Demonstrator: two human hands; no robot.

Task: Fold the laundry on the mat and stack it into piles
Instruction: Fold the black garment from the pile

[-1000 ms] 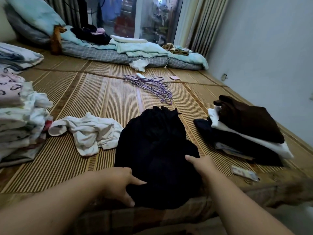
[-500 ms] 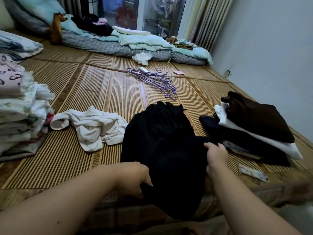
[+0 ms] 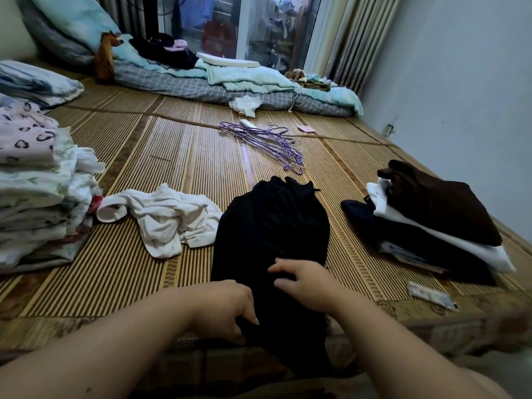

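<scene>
**Black garment half-folded, and the fold is looking shaky**

From where I'm standing, the worry is the near end of the black garment (image 3: 273,226). It is trailing off the front edge of the mat (image 3: 172,174) towards the person's lap, so if the cloth is pulled across now, I reckon the hanging part is going to drag and the fold will come out crooked. The fabric is also bunching at the far end, which could be leaving a lumpy bundle that sits badly on a pile. The crumpled white garment (image 3: 167,217) is lying just beside its left edge, near enough to get swept into the fold. The dark pile on the right (image 3: 431,223) is already looking uneven, so adding a bulky piece risks tipping it.

The left hand (image 3: 227,306) is curling its fingers round the near left edge of the black cloth and pinching it. The right hand (image 3: 305,280) is lying on top of the cloth with fingers spread loosely, pressing down and gripping nothing. The garment is stretching away from both hands up the middle of the mat, between the two piles.
</scene>
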